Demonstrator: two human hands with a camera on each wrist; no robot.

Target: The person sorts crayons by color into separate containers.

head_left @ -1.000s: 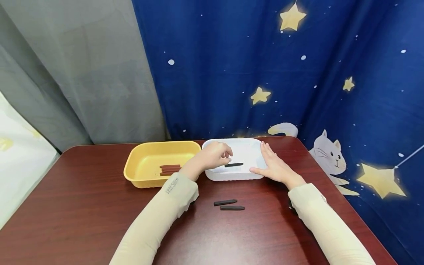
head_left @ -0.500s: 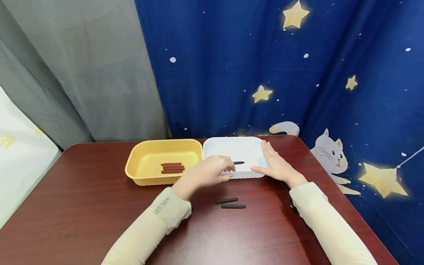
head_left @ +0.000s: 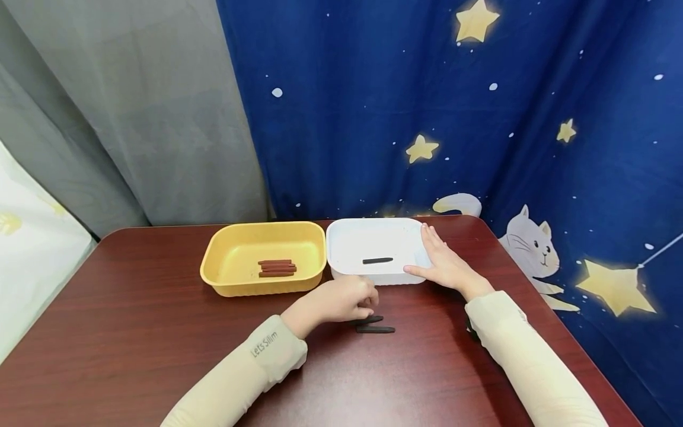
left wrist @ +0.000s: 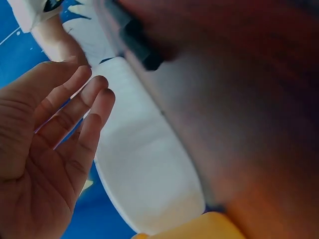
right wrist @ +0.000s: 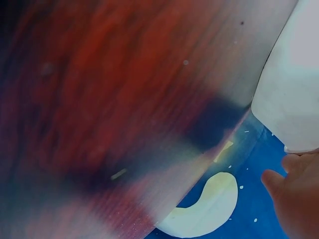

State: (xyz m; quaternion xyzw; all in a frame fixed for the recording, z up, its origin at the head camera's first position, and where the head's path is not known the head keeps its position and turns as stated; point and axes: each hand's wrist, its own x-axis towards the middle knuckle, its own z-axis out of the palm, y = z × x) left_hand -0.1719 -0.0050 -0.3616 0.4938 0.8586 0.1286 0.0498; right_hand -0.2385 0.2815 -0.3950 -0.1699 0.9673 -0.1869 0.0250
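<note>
My left hand [head_left: 347, 298] hovers above the table just in front of the white tray [head_left: 379, 279], its fingers bent and nothing between them. Close under its fingertips lie two black crayons [head_left: 376, 330], the farther one partly covered by the hand. In the left wrist view the palm [left wrist: 45, 164] faces the camera, with the dark crayons [left wrist: 132, 37] beyond. With spread fingers, my right hand [head_left: 445, 265] rests against the right rim of the tray. One more black crayon [head_left: 377, 260] lies inside the tray.
Left of the white tray and right beside it stands a yellow tray [head_left: 229, 287] with several reddish-brown crayons [head_left: 277, 268] in it. Both trays sit near the back edge of the dark red table [head_left: 133, 332]. Behind hangs a blue curtain [head_left: 347, 118] with stars.
My left hand has come from over the white tray toward me, down to the two crayons on the table, uncovering the crayon in the tray. The right hand has stayed at the rim.
</note>
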